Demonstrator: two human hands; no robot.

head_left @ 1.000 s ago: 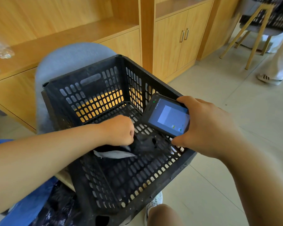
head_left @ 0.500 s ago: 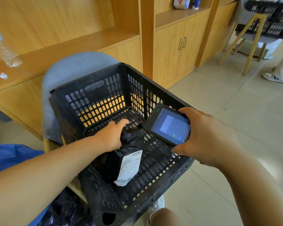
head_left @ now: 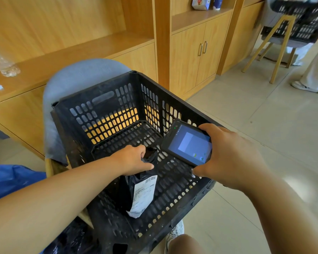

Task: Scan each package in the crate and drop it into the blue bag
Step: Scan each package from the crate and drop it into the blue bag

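Package (head_left: 140,191) now lifted upright in crate (head_left: 106,99), left hand (head_left: 134,159) fingers clenched on its top, right hand (head_left: 231,158) grasping scanner (head_left: 189,143).

The crate (head_left: 106,107) was black perforated plastic, matt and scuffed with dusty grey marks. Inside it, toward 6 o'clock, the package (head_left: 136,184) was glossy, crinkled black plastic film bearing a matt white paper label (head_left: 144,195). The handheld scanner (head_left: 188,143) at 3 o'clock had a matt black casing and a smooth, glossy screen. At 9 o'clock the blue bag (head_left: 11,178) looked like slightly shiny plastic. Behind, the cabinets (head_left: 189,57) were smooth, satin wood with metal handles (head_left: 202,48); the floor (head_left: 264,110) was pale, glossy tile.
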